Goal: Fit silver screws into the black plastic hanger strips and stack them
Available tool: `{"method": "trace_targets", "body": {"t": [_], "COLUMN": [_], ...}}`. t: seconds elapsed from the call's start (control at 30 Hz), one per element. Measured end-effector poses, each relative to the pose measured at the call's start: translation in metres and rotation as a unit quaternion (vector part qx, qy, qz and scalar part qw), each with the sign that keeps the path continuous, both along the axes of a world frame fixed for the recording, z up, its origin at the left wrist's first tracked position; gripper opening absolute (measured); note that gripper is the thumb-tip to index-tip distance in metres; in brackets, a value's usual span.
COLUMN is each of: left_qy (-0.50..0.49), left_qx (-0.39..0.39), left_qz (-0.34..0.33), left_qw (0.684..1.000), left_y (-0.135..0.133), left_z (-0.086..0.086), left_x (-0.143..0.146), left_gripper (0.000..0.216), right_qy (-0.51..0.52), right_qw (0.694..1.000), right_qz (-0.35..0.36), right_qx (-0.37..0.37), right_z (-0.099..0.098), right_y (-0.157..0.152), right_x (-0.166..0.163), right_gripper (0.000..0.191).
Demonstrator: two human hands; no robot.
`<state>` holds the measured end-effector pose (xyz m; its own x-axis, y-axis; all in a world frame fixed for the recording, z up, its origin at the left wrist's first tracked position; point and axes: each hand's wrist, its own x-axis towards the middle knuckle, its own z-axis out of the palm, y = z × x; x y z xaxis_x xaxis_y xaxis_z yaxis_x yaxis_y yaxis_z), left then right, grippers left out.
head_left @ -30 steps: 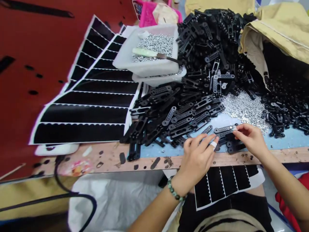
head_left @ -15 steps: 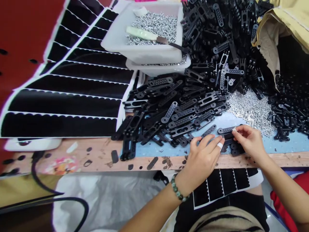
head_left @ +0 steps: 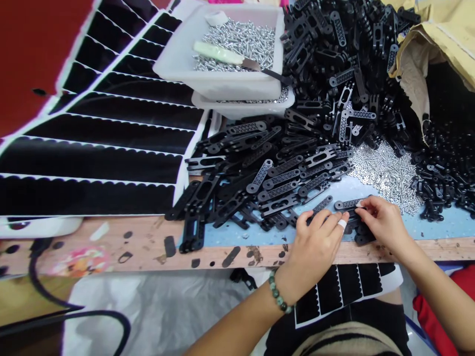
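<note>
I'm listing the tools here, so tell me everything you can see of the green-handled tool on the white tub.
The green-handled tool has a pale, plastic-looking grip, then a short metallic-looking section and a dark, narrow end. It lies slanted across the white tub, grip over the silvery pieces, dark end jutting past the rim toward the black parts. Whether it touches those is unclear; nobody is holding it.

Workshop – blk plastic pcs [head_left: 282, 179] heaped on wkbench [head_left: 144, 247] w/ loose metal hdwe [head_left: 386, 170], parts tub [head_left: 237, 83].

A red surface [head_left: 33, 39] shows upper left; the table [head_left: 146, 230] is wood-edged.
</note>
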<state>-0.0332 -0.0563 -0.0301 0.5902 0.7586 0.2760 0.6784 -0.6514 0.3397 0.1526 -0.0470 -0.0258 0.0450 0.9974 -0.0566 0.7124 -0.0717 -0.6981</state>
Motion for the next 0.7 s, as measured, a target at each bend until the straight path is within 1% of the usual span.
{"method": "trace_targets", "body": {"t": [0.07, 0.13, 0.2, 0.27, 0.3, 0.37, 0.4, 0.47, 0.53, 0.6, 0.63, 0.7], "left_qy": [-0.008, -0.03, -0.062, -0.092, -0.104, -0.122, -0.133, -0.158, -0.168, -0.147, -0.128, -0.092], "left_qx": [-0.008, -0.027, -0.052, -0.082, -0.098, -0.127, -0.137, -0.138, -0.112, -0.08, -0.068, -0.056], "left_qz": [0.001, 0.003, 0.008, 0.01, 0.009, 0.002, -0.002, 0.005, 0.038, 0.066, 0.069, 0.056], "left_qw": [1.0, 0.999, 0.997, 0.992, 0.99, 0.984, 0.982, 0.978, 0.979, 0.984, 0.987, 0.993], "left_y": [0.001, 0.003, 0.006, 0.008, 0.01, 0.011, 0.012, 0.012, 0.012, 0.011, 0.011, 0.01], "left_z": [0.001, 0.003, 0.006, 0.008, 0.009, 0.011, 0.011, 0.01, 0.009, 0.008, 0.008, 0.006], "left_x": [0.0, -0.001, -0.002, -0.003, -0.003, -0.005, -0.005, -0.008, -0.011, -0.013, -0.013, -0.012], "left_gripper": [0.03, 0.028, 0.028, 0.028, 0.028, 0.029, 0.03, 0.033, 0.035, 0.036, 0.035, 0.033], "right_qy": [-0.05, -0.09, -0.093, -0.039, 0.0, 0.061, 0.08, 0.109, 0.131, 0.147, 0.153, 0.155], "right_qw": [0.998, 0.995, 0.993, 0.989, 0.984, 0.975, 0.972, 0.975, 0.983, 0.987, 0.988, 0.988], "right_qz": [0.028, 0.042, 0.066, 0.122, 0.155, 0.204, 0.212, 0.19, 0.128, 0.059, 0.034, 0.014], "right_qx": [-0.002, 0.005, 0.042, 0.08, 0.086, 0.072, 0.059, 0.042, 0.027, 0.015, 0.009, 0.0], "right_z": [0.003, 0.006, 0.011, 0.017, 0.02, 0.025, 0.026, 0.027, 0.025, 0.019, 0.016, 0.009], "right_y": [0.002, 0.003, 0.003, 0.001, -0.001, -0.003, -0.004, -0.003, 0.0, 0.006, 0.009, 0.015], "right_x": [0.004, 0.009, 0.011, 0.009, 0.006, -0.001, -0.004, -0.007, -0.003, 0.003, 0.006, 0.009], "right_gripper": [0.006, 0.011, 0.014, 0.017, 0.018, 0.016, 0.014, 0.012, 0.013, 0.015, 0.017, 0.019]}}
